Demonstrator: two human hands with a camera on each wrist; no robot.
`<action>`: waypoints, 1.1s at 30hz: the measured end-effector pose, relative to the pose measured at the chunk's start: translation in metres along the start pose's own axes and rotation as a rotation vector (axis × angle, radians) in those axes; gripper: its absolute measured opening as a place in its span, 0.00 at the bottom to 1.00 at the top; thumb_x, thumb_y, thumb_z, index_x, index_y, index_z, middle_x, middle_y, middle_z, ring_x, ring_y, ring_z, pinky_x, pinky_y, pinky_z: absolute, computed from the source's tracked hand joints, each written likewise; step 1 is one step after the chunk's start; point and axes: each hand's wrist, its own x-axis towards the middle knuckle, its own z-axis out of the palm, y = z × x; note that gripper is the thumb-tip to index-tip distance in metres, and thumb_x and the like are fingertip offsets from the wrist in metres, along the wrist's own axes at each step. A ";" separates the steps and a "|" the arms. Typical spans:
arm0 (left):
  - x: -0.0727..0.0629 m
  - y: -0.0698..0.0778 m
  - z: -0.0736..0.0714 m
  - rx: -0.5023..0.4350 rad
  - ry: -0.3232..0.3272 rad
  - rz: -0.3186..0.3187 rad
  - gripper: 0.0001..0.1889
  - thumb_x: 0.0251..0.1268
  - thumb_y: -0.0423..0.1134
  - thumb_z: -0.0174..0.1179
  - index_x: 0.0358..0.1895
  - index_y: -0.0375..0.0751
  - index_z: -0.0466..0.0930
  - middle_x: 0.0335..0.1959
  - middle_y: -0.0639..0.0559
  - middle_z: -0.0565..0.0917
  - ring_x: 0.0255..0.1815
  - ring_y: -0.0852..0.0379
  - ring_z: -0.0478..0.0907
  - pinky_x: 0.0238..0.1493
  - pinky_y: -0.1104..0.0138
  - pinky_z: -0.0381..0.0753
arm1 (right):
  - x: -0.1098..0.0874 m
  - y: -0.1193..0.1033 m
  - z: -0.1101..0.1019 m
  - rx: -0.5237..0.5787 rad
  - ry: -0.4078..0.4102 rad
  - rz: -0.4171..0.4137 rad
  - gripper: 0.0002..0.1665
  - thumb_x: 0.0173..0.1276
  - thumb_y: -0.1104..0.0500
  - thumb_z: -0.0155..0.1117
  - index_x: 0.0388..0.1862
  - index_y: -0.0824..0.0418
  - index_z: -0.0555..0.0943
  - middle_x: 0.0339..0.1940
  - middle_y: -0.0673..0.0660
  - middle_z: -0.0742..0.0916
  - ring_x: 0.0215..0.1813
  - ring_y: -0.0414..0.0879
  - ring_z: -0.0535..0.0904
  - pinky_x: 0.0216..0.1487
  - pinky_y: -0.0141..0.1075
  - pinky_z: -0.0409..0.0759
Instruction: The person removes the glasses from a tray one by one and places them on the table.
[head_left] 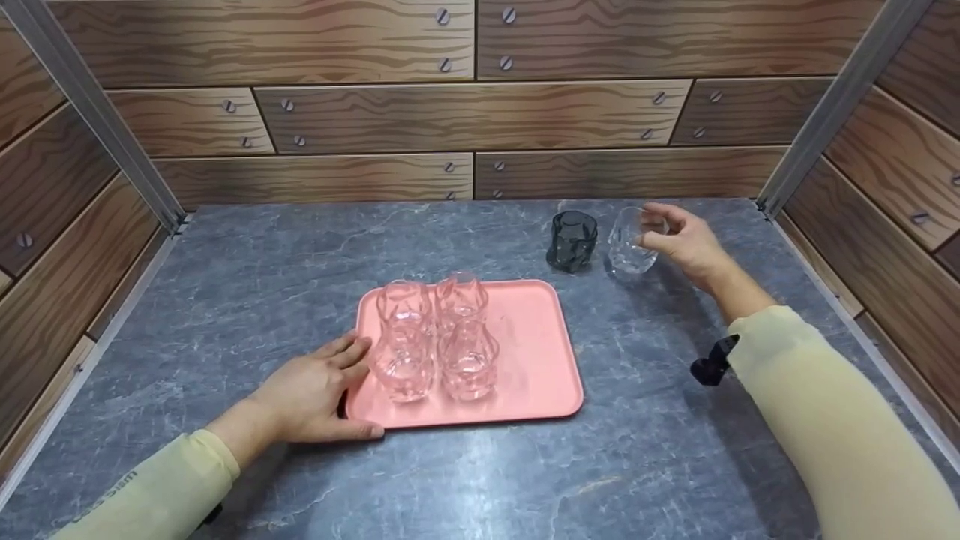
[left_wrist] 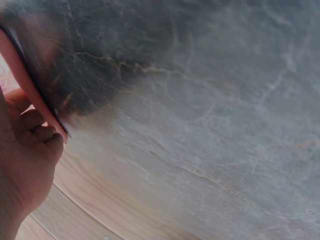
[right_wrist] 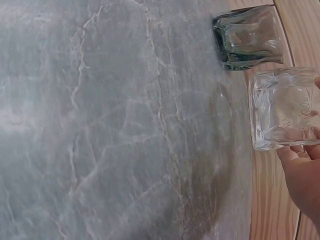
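My right hand (head_left: pixel 686 244) grips a clear glass tumbler (head_left: pixel 626 244) at the back right, thumb and fingers around its right side. Just left of that tumbler stands a dark grey glass tumbler (head_left: pixel 572 241), upright on the table. In the right wrist view the clear tumbler (right_wrist: pixel 282 107) and the dark tumbler (right_wrist: pixel 247 37) appear close together. My left hand (head_left: pixel 315 394) holds the pink tray (head_left: pixel 532 345) at its front left corner, thumb at the front edge and fingers along the left rim. Several clear tumblers (head_left: pixel 470 364) stand grouped on the tray's left half.
The grey marble-patterned table (head_left: pixel 480 480) is bounded by a wood-patterned back wall (head_left: pixel 472 116) and side walls. Metal posts (head_left: pixel 840 112) rise at the back corners. The tray's right half (head_left: pixel 534 322) is bare pink surface.
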 end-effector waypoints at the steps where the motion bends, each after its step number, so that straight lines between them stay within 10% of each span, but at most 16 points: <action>1: 0.000 0.000 0.000 0.001 0.001 0.000 0.56 0.63 0.82 0.53 0.75 0.32 0.74 0.77 0.29 0.69 0.80 0.31 0.63 0.65 0.41 0.80 | 0.000 0.001 0.001 -0.006 -0.001 0.002 0.43 0.72 0.68 0.66 0.83 0.69 0.63 0.74 0.69 0.75 0.71 0.53 0.71 0.59 0.23 0.74; 21: 0.001 0.000 0.001 -0.001 0.010 -0.001 0.56 0.63 0.82 0.54 0.76 0.33 0.73 0.77 0.29 0.69 0.80 0.32 0.63 0.66 0.42 0.79 | 0.004 0.016 0.013 -0.086 -0.052 0.044 0.45 0.71 0.67 0.65 0.84 0.70 0.60 0.78 0.72 0.72 0.76 0.60 0.67 0.58 0.24 0.72; 33: 0.000 0.000 0.000 -0.011 -0.003 -0.010 0.57 0.64 0.81 0.54 0.76 0.32 0.72 0.78 0.29 0.67 0.81 0.32 0.61 0.68 0.43 0.78 | 0.004 0.011 0.018 -0.113 -0.083 0.067 0.49 0.69 0.64 0.66 0.86 0.64 0.58 0.84 0.66 0.65 0.85 0.60 0.57 0.81 0.54 0.60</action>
